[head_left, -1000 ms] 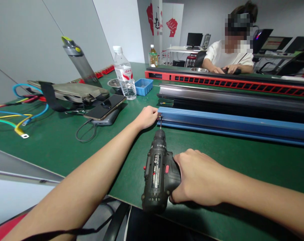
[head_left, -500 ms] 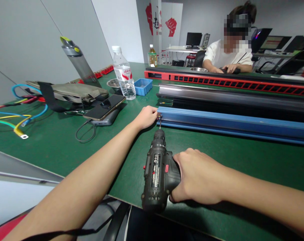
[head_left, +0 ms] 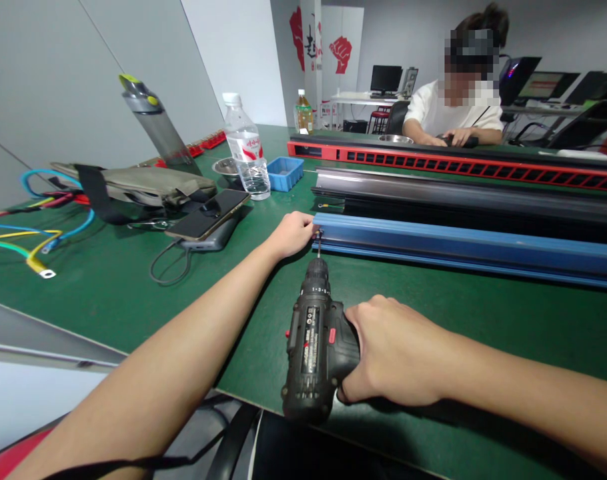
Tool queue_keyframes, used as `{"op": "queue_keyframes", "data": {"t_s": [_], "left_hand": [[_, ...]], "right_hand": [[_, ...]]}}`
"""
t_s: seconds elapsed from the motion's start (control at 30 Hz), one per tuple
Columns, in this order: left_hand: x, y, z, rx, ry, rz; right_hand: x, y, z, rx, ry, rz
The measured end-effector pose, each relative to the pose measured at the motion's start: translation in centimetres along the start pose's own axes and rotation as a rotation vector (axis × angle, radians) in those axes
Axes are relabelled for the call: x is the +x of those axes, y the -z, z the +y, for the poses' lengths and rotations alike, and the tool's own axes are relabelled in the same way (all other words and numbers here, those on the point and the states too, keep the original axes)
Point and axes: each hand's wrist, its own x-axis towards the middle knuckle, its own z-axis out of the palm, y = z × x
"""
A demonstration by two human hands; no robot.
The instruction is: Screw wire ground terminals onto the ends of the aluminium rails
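Note:
A black cordless drill [head_left: 308,353] points away from me, its handle wrapped by my right hand [head_left: 396,350]. Its thin bit reaches the left end of a long blue metal profile [head_left: 463,248], where a small screw-like piece [head_left: 321,232] shows at the tip. My left hand [head_left: 293,235] is closed around that same end of the profile. Its fingertips are partly hidden behind the metal, so I cannot make out whether they also pinch a small part.
Behind the blue profile lie a dark profile [head_left: 433,187] and a red-and-black slotted rail [head_left: 433,159]. A phone [head_left: 208,215], bag [head_left: 143,183], water bottle [head_left: 247,150], blue tray [head_left: 285,175] and cables [head_left: 46,250] occupy the left. Across the table [head_left: 233,320] sits another person [head_left: 453,113].

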Motion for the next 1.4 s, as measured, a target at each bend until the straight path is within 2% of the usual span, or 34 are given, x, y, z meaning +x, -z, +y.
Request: {"op": "queue_keyframes", "data": {"t_s": [0.7, 1.4], "left_hand": [[0.05, 0.00, -0.02, 0.000, -0.007, 0.000], [0.08, -0.06, -0.28, -0.014, -0.039, 0.007]], "right_hand": [[0.06, 0.08, -0.02, -0.006, -0.007, 0.017], [-0.05, 0.09, -0.08, -0.024, -0.030, -0.020]]}}
